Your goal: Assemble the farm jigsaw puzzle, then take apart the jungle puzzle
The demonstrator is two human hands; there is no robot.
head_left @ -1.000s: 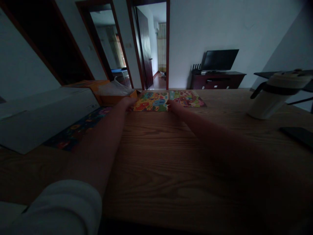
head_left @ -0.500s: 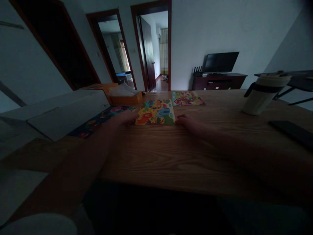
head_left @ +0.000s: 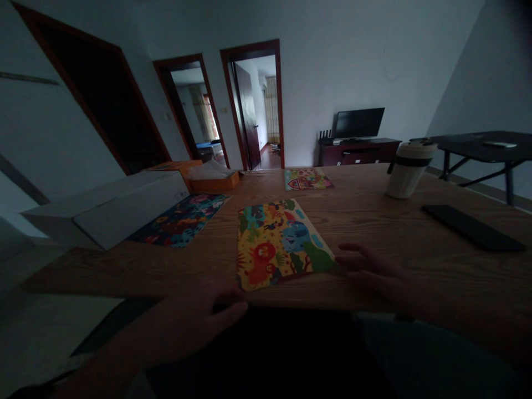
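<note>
Dim light covers the wood-grained worktop [head_left: 366, 216], where the yellow animal sheet [head_left: 270, 244] lies flat between the two hands, just ahead of the left fingers. It looks like thin card: light, fairly stiff, apt to slide on smooth wood and crease at a corner. Its opposite side edges, near the closest corners, seem the best hold. The left hand [head_left: 199, 313], beside the near left corner, shows a narrow gap between thumb and finger; the right hand [head_left: 374, 271], at the near right corner, has its fingers loosely spread, though contact there is hard to judge in this gloom. Beyond the left fingers lie a dark patterned sheet [head_left: 178, 221] and a white box [head_left: 128, 208]; a black slab [head_left: 469, 227] lies past the right.
</note>
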